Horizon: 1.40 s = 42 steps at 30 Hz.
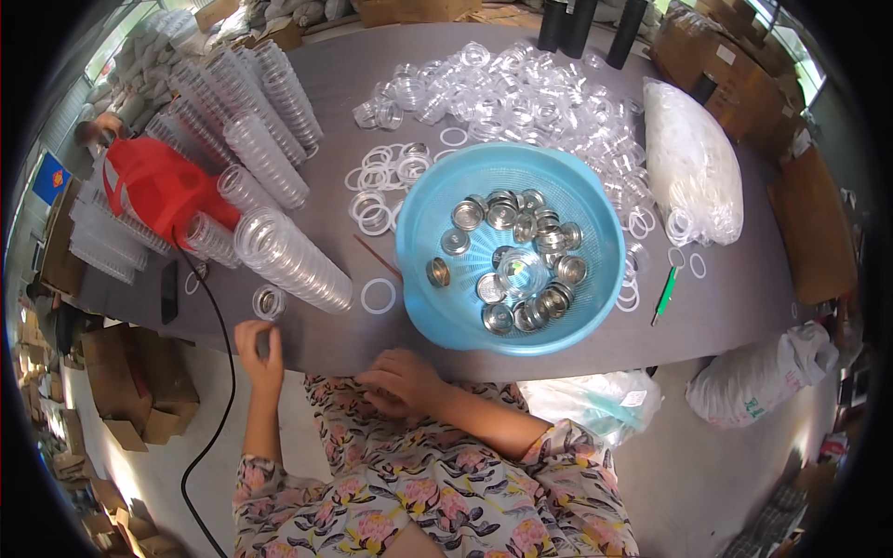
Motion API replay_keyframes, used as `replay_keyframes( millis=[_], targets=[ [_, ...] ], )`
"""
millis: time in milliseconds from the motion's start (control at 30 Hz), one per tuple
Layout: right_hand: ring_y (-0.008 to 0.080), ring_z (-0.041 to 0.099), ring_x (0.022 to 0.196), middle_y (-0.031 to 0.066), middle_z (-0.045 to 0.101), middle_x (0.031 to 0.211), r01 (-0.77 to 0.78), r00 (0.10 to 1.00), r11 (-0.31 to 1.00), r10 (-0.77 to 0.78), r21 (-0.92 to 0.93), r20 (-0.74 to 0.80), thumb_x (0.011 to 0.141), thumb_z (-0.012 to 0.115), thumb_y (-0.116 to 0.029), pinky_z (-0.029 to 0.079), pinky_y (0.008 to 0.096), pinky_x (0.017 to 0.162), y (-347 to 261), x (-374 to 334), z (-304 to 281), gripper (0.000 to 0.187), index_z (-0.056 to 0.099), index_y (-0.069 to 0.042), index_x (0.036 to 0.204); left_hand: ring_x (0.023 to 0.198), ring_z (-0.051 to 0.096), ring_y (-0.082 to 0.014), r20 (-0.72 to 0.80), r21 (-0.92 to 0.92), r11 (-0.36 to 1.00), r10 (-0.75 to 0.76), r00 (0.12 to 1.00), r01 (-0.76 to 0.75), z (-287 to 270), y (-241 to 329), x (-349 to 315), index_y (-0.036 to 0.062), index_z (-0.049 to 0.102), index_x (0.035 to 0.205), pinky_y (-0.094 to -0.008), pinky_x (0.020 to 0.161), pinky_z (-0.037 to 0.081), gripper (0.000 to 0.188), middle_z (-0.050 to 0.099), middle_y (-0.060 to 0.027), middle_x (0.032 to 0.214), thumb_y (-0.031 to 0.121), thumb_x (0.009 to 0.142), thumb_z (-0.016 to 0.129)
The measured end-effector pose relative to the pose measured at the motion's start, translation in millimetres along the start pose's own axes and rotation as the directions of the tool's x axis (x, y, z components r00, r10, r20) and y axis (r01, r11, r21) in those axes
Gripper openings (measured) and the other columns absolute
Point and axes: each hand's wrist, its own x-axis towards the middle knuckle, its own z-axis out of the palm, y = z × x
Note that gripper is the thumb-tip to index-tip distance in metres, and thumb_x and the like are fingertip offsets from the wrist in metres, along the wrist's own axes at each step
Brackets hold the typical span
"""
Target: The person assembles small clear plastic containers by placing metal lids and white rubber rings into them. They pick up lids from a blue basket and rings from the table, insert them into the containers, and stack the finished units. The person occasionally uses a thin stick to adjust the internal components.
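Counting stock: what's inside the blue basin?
The blue basin holds a loose heap of round silver metal lids, some showing a clear insert. The lids overlap, so any beneath the top layer, and the basin floor under them, are hidden.

Packing workshop, stacked clear lids (279,246), cartons (121,381)

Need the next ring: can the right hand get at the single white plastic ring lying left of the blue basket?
Probably yes: the white plastic ring lies alone on bare table, with nothing between it and the right hand.
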Motion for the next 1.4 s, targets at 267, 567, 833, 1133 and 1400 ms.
replay_keyframes(
  millis=[267,567,833,1133,1400],
  targets=[
    [0.0306,0.057,0.073,0.0111,0.059,0.075,-0.267,0.964,0.964,0.267,0.010,0.016,0.080,0.062,-0.021,0.046,0.0411,0.066,25,-23,14,0.014,0.062,-0.007,0.079,0.083,0.060,-0.0292,0.447,-0.473,0.783,0.608,0.657,-0.403,78,183,112,0.0060,0.064,0.093,-0.0390,0.072,0.047,0.024,0.062,-0.0115,0.089,0.014,0.071,0.070],
    [0.0296,0.058,0.071,0.0104,0.060,0.075,-0.226,0.974,0.972,0.226,0.059,-0.001,0.079,0.063,-0.014,0.046,0.0393,0.064,23,-24,11,0.008,0.062,-0.006,0.082,0.083,0.064,-0.0258,0.948,-0.018,0.743,0.226,0.225,-0.669,161,198,137,0.0104,0.067,0.082,-0.0374,0.075,0.047,0.014,0.066,-0.0060,0.080,0.007,0.070,0.061],
    [0.0285,0.058,0.071,0.0096,0.060,0.075,-0.213,0.974,0.976,0.215,0.031,-0.075,0.077,0.064,-0.012,0.047,0.0389,0.064,22,-26,9,0.007,0.061,-0.006,0.079,0.100,0.055,-0.0260,0.105,-0.142,0.843,0.535,0.839,-0.520,-4,178,140,0.0078,0.064,0.085,-0.0393,0.088,0.039,0.017,0.063,-0.0025,0.086,0.005,0.069,0.068],
    [0.0273,0.058,0.071,0.0081,0.060,0.074,-0.230,0.971,0.973,0.230,0.004,-0.059,0.077,0.064,-0.011,0.047,0.0374,0.062,18,-19,11,0.004,0.064,-0.007,0.077,0.104,0.051,-0.0232,0.209,0.186,0.926,0.288,0.934,-0.327,-56,99,149,0.0075,0.063,0.093,-0.0461,0.101,0.026,0.015,0.062,-0.0034,0.095,0.010,0.078,0.063],
    [0.0299,0.060,0.078,0.0113,0.063,0.087,-0.232,0.967,0.971,0.237,0.061,-0.098,0.077,0.065,-0.008,0.048,0.0377,0.067,7,14,8,0.015,0.063,-0.006,0.091,0.113,0.048,-0.0236,0.417,0.107,0.937,0.260,0.871,-0.331,-61,103,145,0.0068,0.063,0.096,-0.0625,0.106,0.009,0.018,0.061,-0.0058,0.096,0.017,0.081,0.062]
  ],
)
